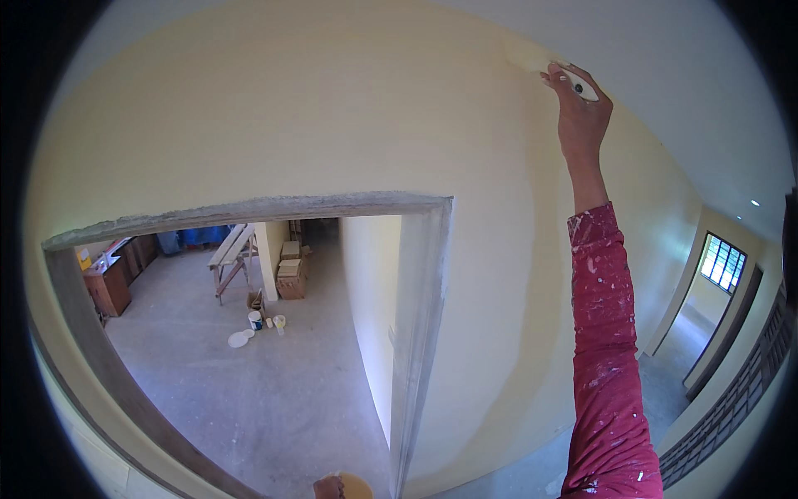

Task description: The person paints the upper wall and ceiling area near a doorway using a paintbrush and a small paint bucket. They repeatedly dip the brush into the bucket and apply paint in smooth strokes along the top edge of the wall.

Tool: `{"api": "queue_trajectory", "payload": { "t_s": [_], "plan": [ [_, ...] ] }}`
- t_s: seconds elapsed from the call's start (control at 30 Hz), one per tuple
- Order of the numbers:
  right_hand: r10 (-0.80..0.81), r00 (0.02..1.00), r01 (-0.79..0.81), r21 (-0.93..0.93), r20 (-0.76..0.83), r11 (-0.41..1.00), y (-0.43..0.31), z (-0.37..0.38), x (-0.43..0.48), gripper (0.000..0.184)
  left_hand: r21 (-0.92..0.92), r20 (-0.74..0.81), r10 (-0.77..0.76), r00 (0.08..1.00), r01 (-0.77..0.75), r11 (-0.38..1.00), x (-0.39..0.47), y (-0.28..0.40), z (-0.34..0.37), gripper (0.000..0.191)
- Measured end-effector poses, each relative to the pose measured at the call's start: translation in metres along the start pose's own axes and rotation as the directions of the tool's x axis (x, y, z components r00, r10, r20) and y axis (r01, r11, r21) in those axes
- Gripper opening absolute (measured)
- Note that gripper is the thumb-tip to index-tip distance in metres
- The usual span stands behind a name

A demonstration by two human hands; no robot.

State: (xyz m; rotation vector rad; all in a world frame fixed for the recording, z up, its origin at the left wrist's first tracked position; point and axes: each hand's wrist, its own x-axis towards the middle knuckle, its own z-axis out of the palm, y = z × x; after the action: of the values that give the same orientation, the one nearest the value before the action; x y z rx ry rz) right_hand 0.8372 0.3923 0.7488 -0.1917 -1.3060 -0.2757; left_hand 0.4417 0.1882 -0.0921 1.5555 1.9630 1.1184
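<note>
My right hand [576, 106] is raised high, gripping a paintbrush [585, 90] by its pale handle, which has a dark hole at the end. Its bristles are hidden behind my fingers, close to where the yellow wall [486, 143] meets the white ceiling [661, 81]. A lighter patch of wall shows just left of the brush. At the bottom edge, my left hand [328, 488] holds a container of yellow paint [356, 485], mostly cut off by the frame. Paint specks cover the red sleeve on my right arm.
Below the wall, a doorway with a rough grey concrete frame [280, 207] opens onto a concrete floor [249, 399]. Beyond it are a wooden trestle [232, 249], stacked cardboard boxes [290, 277], and a paint bucket [255, 320] among lids. Another doorway and a barred window [723, 263] are at right.
</note>
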Motion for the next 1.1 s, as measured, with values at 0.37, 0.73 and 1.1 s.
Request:
{"api": "queue_trajectory", "payload": {
  "t_s": [0.37,0.73,1.1],
  "plan": [
    [0.05,0.965,-0.154,-0.397,-0.259,0.905,0.008,-0.028,0.012,0.018,-0.39,0.01,-0.242,0.97,0.227,0.893,-0.007,-0.019,0.004,0.023],
    [-0.319,0.948,0.318,-0.157,0.016,0.935,-0.149,0.163,0.011,0.021,-0.241,-0.103,0.054,0.993,-0.078,0.967,-0.072,0.026,-0.012,0.012],
    [0.039,0.999,-0.044,0.14,0.038,0.989,-0.135,0.147,0.044,0.018,-0.487,0.003,-0.194,0.981,0.17,0.857,-0.088,0.105,-0.093,0.023]
  ]
}}
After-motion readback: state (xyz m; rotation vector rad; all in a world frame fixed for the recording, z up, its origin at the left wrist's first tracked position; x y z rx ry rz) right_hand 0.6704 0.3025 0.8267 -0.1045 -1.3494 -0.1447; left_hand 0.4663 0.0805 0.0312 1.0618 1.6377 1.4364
